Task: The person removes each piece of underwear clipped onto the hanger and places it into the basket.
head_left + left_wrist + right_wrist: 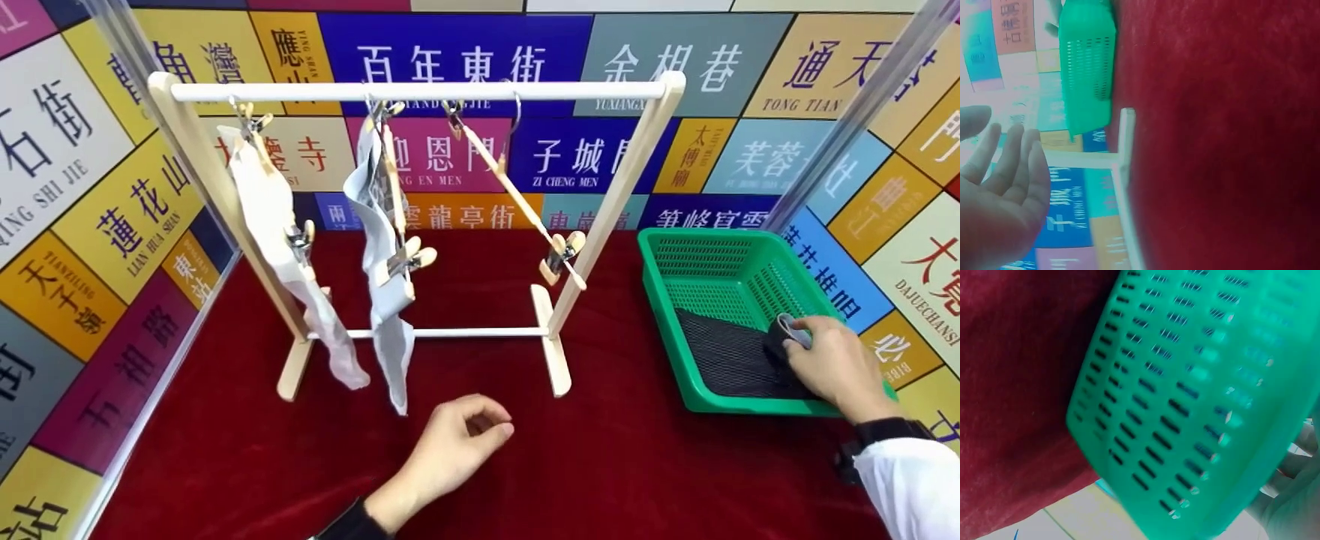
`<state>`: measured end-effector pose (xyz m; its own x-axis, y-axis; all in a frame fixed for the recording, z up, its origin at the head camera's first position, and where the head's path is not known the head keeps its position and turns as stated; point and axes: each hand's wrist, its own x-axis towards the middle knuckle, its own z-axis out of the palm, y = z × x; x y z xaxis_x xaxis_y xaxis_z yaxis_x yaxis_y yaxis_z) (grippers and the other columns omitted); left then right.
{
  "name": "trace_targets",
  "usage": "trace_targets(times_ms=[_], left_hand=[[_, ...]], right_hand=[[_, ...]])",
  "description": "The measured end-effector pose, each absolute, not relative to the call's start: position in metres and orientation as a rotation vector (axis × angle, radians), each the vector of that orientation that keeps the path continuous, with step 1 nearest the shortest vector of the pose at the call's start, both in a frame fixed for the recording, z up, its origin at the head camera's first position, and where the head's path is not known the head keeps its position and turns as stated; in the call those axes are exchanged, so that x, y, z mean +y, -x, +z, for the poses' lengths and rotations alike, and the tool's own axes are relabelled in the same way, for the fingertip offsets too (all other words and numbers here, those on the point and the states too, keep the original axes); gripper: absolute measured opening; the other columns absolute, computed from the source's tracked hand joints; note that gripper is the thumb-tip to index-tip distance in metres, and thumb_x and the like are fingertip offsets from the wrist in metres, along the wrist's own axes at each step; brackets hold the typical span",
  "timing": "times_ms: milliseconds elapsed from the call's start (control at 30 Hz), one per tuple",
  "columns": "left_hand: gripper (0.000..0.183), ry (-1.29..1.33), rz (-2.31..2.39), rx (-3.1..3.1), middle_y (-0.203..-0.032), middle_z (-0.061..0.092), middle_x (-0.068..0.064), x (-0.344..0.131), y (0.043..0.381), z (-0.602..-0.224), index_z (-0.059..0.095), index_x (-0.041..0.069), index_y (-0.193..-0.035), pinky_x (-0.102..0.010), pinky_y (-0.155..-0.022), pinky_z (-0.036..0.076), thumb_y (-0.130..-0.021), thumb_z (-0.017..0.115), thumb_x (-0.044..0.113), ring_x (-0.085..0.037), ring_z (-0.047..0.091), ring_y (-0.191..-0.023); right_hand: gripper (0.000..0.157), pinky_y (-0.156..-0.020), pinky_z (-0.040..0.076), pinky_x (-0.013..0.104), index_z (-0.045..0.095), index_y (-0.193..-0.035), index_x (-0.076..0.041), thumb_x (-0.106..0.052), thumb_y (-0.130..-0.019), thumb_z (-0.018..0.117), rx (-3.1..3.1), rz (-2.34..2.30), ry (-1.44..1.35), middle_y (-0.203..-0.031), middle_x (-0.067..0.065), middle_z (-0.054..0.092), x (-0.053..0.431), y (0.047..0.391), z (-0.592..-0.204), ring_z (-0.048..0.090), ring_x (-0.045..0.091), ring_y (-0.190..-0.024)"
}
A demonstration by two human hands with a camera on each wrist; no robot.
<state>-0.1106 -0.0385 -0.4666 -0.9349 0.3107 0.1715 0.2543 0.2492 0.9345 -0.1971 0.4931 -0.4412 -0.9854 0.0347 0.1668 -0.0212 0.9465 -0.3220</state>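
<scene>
The head view looks forward and down from above the near edge of the red cloth (615,465), taking in the wooden rack (420,225) at 12 o'clock and the green basket (720,285) at 2 o'clock. The left wrist view sits low and is rolled sideways, looking past the left hand (999,197) across the cloth (1230,140) toward the rack's foot (1124,152) and the basket (1086,62), both shared with the head view. The right wrist view sits tight against the basket's slotted outer wall (1185,399), blurred, with cloth (1016,382) at 9 o'clock.
</scene>
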Motion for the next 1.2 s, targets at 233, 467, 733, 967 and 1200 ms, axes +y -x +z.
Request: trace_targets(times_ms=[233,467,733,967,1200], left_hand=[[0.017,-0.966,1.825,2.870,-0.093,0.071,0.007,-0.048,0.093,-0.440,0.075,0.014,-0.097,-0.028,-0.073,0.058,-0.088,0.078,0.000,-0.007,0.066,-0.084],[0.014,-1.588,1.467,3.398,-0.097,0.072,-0.003,-0.054,0.085,-0.393,0.076,0.007,-0.103,-0.033,-0.072,0.056,-0.090,0.071,0.003,-0.020,0.067,-0.083],[0.020,-1.927,1.000,3.984,-0.103,0.075,-0.017,-0.053,0.092,-0.334,0.078,0.001,-0.103,-0.044,-0.073,0.055,-0.088,0.064,0.003,-0.035,0.068,-0.087],[0.037,-1.180,0.921,4.198,-0.133,0.067,-0.024,-0.052,0.105,-0.312,0.069,-0.003,-0.127,-0.052,-0.103,0.051,-0.093,0.068,0.011,-0.044,0.063,-0.119],[0.051,-0.761,0.812,4.160,-0.143,0.059,-0.028,-0.052,0.135,-0.309,0.059,-0.003,-0.140,-0.051,-0.112,0.045,-0.095,0.071,0.018,-0.045,0.057,-0.129]], right_hand=[[0.036,-0.089,0.040,0.077,0.061,-0.132,0.007,-0.010,-0.100,0.062,-2.803,0.549,-0.050,-0.137,0.037,0.053,0.474,0.185,-0.434,0.048,0.061,-0.123],[0.034,-0.097,0.039,0.074,0.063,-0.131,0.006,-0.008,-0.099,0.065,-2.687,0.600,-0.084,-0.137,0.033,0.057,0.452,0.172,-0.421,0.049,0.058,-0.125],[0.045,-0.103,0.036,0.074,0.061,-0.136,0.004,-0.017,-0.097,0.072,-2.621,0.637,-0.175,-0.144,0.031,0.054,0.420,0.158,-0.418,0.046,0.056,-0.132],[0.047,-0.110,0.036,0.069,0.064,-0.132,0.004,-0.014,-0.090,0.079,-2.528,0.626,-0.324,-0.142,0.026,0.058,0.394,0.144,-0.416,0.048,0.055,-0.132],[0.054,-0.121,0.032,0.031,0.065,-0.134,-0.001,-0.011,-0.085,0.084,-2.500,0.616,-0.412,-0.144,0.019,0.060,0.372,0.131,-0.413,0.053,0.047,-0.130]])
